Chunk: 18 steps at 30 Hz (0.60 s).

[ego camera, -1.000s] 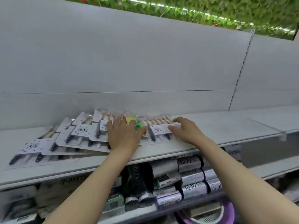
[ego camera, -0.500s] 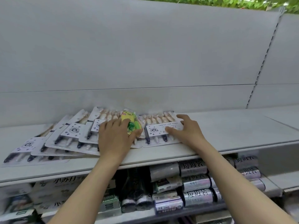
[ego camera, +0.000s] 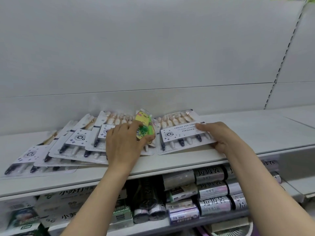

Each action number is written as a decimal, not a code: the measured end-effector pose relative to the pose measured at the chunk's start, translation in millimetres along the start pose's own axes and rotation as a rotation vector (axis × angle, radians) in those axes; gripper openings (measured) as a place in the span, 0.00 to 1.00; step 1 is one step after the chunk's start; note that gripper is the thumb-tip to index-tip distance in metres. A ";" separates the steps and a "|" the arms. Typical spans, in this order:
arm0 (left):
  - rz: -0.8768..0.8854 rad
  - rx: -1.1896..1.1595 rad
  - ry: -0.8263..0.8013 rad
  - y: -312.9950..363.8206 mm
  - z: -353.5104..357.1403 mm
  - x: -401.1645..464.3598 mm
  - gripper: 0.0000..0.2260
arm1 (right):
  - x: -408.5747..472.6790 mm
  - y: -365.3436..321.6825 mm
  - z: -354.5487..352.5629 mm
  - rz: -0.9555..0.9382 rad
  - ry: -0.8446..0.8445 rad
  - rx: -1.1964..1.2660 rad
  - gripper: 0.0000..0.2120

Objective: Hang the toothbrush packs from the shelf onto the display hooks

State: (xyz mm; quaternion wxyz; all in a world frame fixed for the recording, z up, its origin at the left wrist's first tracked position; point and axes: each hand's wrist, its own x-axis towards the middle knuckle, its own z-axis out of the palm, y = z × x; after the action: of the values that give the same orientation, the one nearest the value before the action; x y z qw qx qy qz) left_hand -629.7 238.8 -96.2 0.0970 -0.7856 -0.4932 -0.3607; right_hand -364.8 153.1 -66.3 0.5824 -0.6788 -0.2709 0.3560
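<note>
Toothbrush packs (ego camera: 75, 142) lie fanned and overlapping on the grey shelf (ego camera: 187, 159), left of centre frame. Left hand (ego camera: 125, 143) pinches a small yellow-green pack (ego camera: 144, 126) between thumb and fingers. Right hand (ego camera: 219, 137) grips the rightmost toothbrush pack (ego camera: 180, 135), fingers on top, thumb at its near edge.

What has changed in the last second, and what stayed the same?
The left hand has tilted the yellow-green pack up off the pile, gripping it. The right hand stays holding the right toothbrush pack; the other packs stay fanned on the shelf.
</note>
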 end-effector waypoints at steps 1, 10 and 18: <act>0.003 -0.013 0.013 0.1 -0.6 -0.3 0.20 | -1.1 4.4 -0.1 -0.046 0.017 0.090 0.15; -0.032 -0.250 0.127 0.7 -5.4 -5.5 0.11 | -13.5 29.7 0.0 -0.377 0.058 0.270 0.16; -0.089 -0.412 0.173 1.4 -7.0 -6.1 0.18 | -13.5 32.7 -1.1 -0.424 -0.044 0.256 0.16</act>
State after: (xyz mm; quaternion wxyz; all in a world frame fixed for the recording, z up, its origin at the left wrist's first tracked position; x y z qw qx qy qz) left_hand -633.3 230.3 -94.9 -0.0395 -0.7325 -0.4332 -0.5236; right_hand -373.6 136.1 -96.1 0.7194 -0.5194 -0.3726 0.2719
